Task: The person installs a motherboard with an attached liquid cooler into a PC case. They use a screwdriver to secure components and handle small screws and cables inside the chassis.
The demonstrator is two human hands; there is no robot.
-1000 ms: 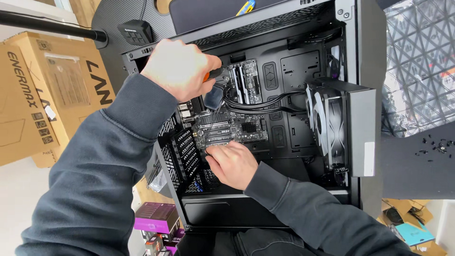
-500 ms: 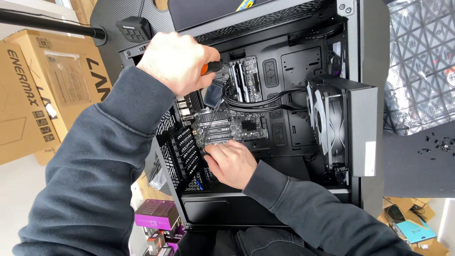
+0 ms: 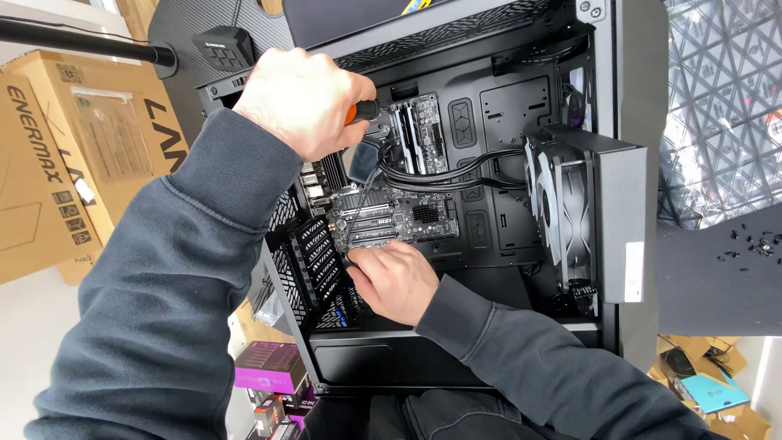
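An open black computer case [image 3: 635,98] stands before me with a motherboard [image 3: 407,216] mounted inside. My left hand [image 3: 303,102] is closed around the orange and black handle of a screwdriver [image 3: 365,114], whose thin shaft runs down toward the board's lower left corner. There my right hand [image 3: 395,277] rests inside the case with fingertips pinched at the shaft's tip, beside the perforated slot covers [image 3: 314,261]. What the fingertips hold is hidden.
A radiator with fans [image 3: 582,216] is mounted at the case's right side, with black hoses [image 3: 444,175] running to the cooler. A cardboard box [image 3: 73,163] lies on the left. A purple box [image 3: 273,367] sits below. Small screws [image 3: 749,244] are scattered on a dark surface at the right.
My left hand with the screwdriver has shifted slightly up and left. My right hand stays at the board's lower left corner.
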